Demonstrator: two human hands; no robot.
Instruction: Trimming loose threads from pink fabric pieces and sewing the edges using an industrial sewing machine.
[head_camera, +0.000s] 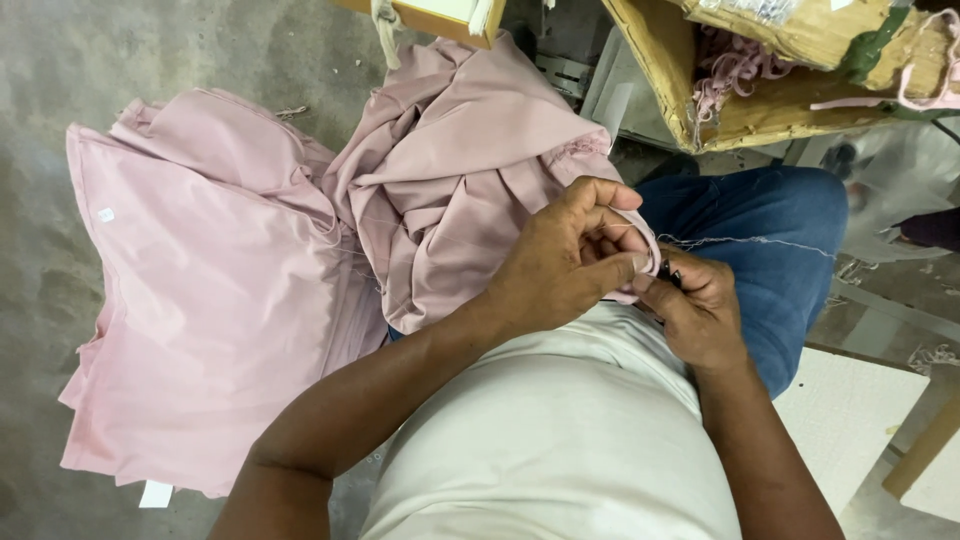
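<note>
Hands: two, both the person's own, meeting over the lap just above the right knee.
Left hand (570, 255): fingers curled shut, pinching a folded edge of the pink cloth (450, 190) between thumb and forefinger.
Right hand (700, 310): closed on a small dark tool (668, 272), only its tip showing, set against the same edge; what kind of tool it is I cannot tell.
Cloth in hand: one crumpled pink piece, draped from the lap up toward the wooden bench (690, 110); its long axis runs from the hands at lower right to the upper left, the pinched edge pointing toward the right hand.
Thread (750, 241): one loose pale strand, trailing from the pinched edge rightward across the jeans (780, 230).
Pile (200, 300): a second pink piece lying fairly flat on the grey floor (40, 60), left of the lap, touching the held cloth along its right side.
Scraps (725, 70): pink strips bunched in the bench's open side, count unclear.
Shirt (560, 440): one, off-white, filling the lower middle.
</note>
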